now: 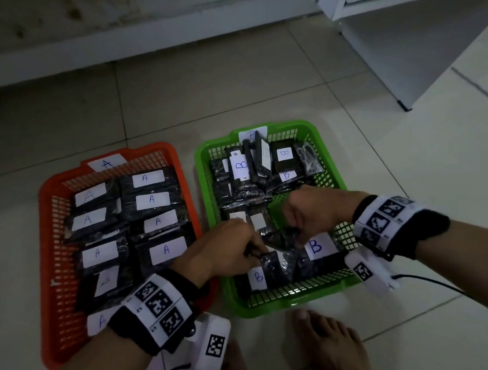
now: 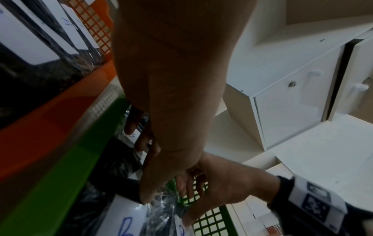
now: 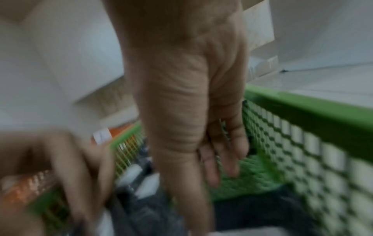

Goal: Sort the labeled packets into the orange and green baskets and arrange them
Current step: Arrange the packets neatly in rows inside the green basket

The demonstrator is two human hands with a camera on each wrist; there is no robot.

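Observation:
The orange basket (image 1: 47, 251) on the left holds flat rows of black packets labeled A (image 1: 153, 201). To its right, the green basket (image 1: 207, 203) holds black packets labeled B, several standing untidily at its far end (image 1: 241, 165). Both hands are inside its near half. My left hand (image 1: 256, 253) pinches the top edge of a crinkled black B packet (image 1: 257, 277). My right hand (image 1: 295, 233), fingers curled downward, grips a dark packet beside another B packet (image 1: 315, 247). The left wrist view shows my left hand (image 2: 142, 172) over a B label (image 2: 125, 215). The right wrist view is blurred.
The baskets stand side by side on a pale tiled floor (image 1: 204, 96). A white cabinet (image 1: 416, 34) rises at the far right and a white wall base (image 1: 116, 44) runs behind. My bare feet (image 1: 327, 347) and a black cable (image 1: 428, 281) lie near the green basket's front.

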